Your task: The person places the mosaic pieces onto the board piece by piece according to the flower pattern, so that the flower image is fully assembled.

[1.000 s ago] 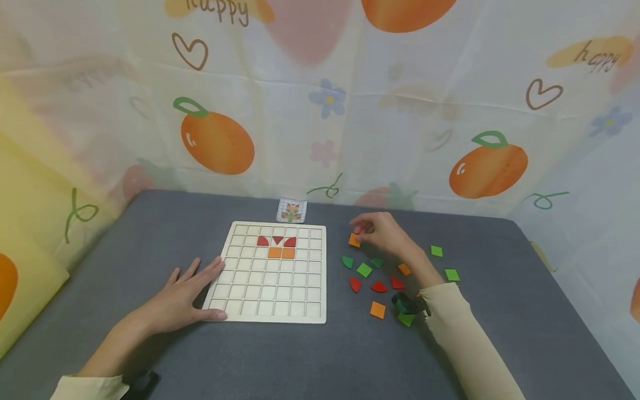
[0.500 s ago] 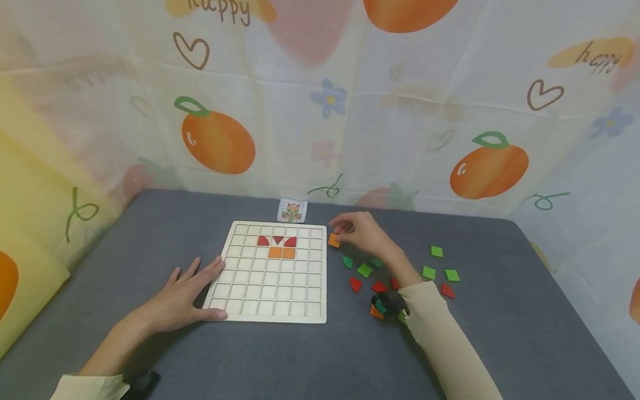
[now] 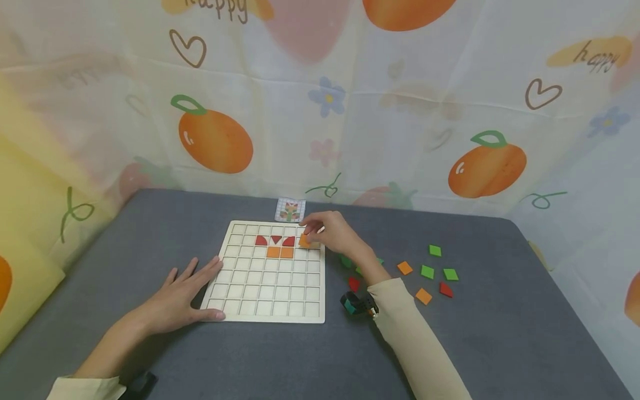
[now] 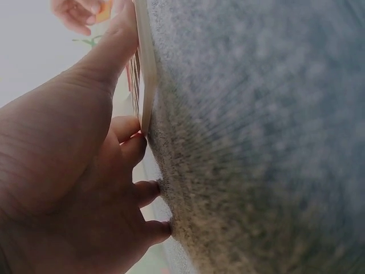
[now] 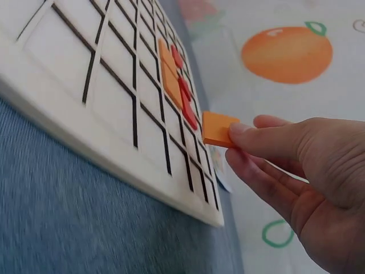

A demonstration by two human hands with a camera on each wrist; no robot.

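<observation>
A white grid board (image 3: pixel 270 291) lies on the dark table. Red pieces (image 3: pixel 288 241) and two orange squares (image 3: pixel 273 252) sit in its upper cells. My right hand (image 3: pixel 336 232) pinches an orange square tile (image 5: pixel 219 128) between thumb and fingers, held over the board's upper right cells. In the right wrist view the tile is raised above the grid. My left hand (image 3: pixel 175 297) rests at the board's left edge with fingers spread. The left wrist view shows its thumb (image 4: pixel 117 43) along the board's edge and fingertips on the table.
Loose green squares (image 3: pixel 435 250), orange squares (image 3: pixel 405 268) and a red piece (image 3: pixel 446 289) lie to the right of the board. More pieces are partly hidden under the right forearm. A small pattern card (image 3: pixel 290 210) lies behind the board, before a printed curtain (image 3: pixel 380 128).
My right hand has carried the orange tile leftward from the table beside the board to over its upper right cells. My left hand has stayed put.
</observation>
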